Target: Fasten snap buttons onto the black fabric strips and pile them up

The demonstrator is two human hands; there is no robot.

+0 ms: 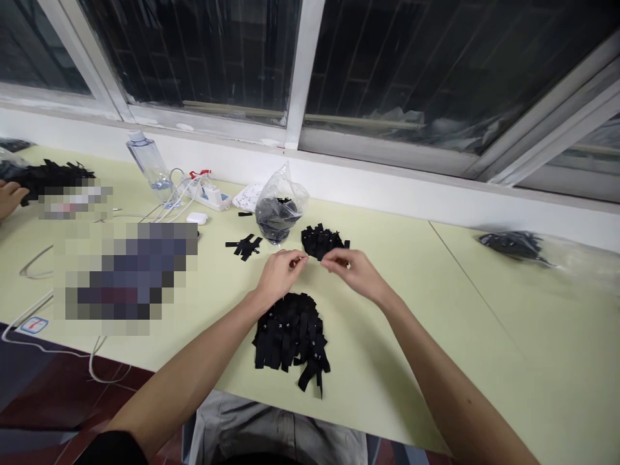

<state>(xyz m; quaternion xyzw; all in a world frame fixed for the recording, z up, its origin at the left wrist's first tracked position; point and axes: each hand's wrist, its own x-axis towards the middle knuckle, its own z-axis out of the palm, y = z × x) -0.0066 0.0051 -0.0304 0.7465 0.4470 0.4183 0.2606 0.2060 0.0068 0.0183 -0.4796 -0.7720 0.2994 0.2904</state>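
My left hand is closed in a pinch above the table, just behind a pile of black fabric strips, some with small white marks. Opposite it, my right hand also pinches, its fingertips a short gap from the left ones. Whatever lies between the fingertips is too small to make out. Just beyond both hands sits a second heap of black strips, partly covered by the right hand. A few loose strips lie to the left, beside a clear plastic bag holding more black pieces.
A clear bottle, a power strip with white cables and a white earbud case stand at the left. Another bag of black pieces lies far right. A co-worker's hand touches black strips at the far left.
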